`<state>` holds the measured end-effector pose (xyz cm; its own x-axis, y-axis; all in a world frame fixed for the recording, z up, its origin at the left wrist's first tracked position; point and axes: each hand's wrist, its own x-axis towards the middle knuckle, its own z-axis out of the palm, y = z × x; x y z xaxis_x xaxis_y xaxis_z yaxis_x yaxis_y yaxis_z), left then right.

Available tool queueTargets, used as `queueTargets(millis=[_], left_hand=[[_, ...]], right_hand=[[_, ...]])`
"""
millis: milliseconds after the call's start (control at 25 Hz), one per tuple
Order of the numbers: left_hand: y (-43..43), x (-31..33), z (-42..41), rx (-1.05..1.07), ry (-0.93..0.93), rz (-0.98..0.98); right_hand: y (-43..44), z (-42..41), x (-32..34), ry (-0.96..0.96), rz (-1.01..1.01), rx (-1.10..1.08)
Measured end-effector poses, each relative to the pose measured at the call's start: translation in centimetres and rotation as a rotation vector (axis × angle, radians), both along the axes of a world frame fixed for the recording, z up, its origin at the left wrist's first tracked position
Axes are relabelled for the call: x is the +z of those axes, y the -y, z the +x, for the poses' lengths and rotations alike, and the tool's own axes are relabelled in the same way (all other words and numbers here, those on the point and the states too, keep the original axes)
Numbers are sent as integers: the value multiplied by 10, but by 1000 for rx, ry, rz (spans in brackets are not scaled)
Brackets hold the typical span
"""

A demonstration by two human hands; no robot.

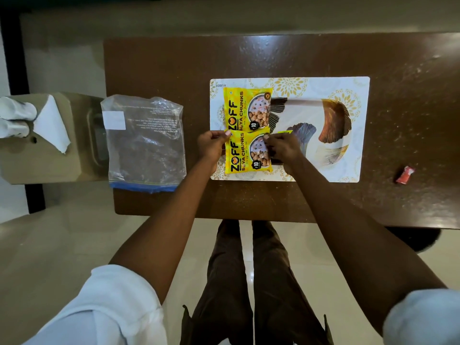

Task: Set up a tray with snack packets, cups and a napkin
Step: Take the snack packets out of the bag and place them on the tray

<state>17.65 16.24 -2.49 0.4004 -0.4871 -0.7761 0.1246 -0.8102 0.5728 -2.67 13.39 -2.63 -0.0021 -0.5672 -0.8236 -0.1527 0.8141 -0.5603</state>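
A white tray [348, 90] with gold and brown leaf prints lies on the brown table [174, 58]. Two yellow soya-chunk snack packets lie on its left part: the far packet [245, 108] and the near packet [245, 153]. My left hand [211, 145] pinches the near packet's top left corner. My right hand [282, 148] pinches that packet's right edge, and a further yellow packet corner [285, 132] shows just behind its fingers. White cups [15, 118] and a white napkin [51, 123] sit on a side stand at the far left.
A clear zip bag [144, 143] with a blue seal lies over the table's left edge. A small red wrapper [404, 175] lies on the table right of the tray. The beige side stand [49, 165] stands left of the table. My legs are below the table's near edge.
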Motion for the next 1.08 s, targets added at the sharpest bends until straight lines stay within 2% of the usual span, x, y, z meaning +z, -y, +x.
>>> queueTargets(millis=[80,480,720,1080], left_hand=[[5,2,4,11,5,-14],[15,-7,5,1,63,-16],[18,-1,14,-21,-17,-42],[16,-5,14,-63,11,-55]], right_hand=[[3,0,-1,-3,-6,-15],[6,5,-9,-338,-90,-16],[6,-2,-7,-297,-78,-73],[6,-1,-1,-287,-75,-75]])
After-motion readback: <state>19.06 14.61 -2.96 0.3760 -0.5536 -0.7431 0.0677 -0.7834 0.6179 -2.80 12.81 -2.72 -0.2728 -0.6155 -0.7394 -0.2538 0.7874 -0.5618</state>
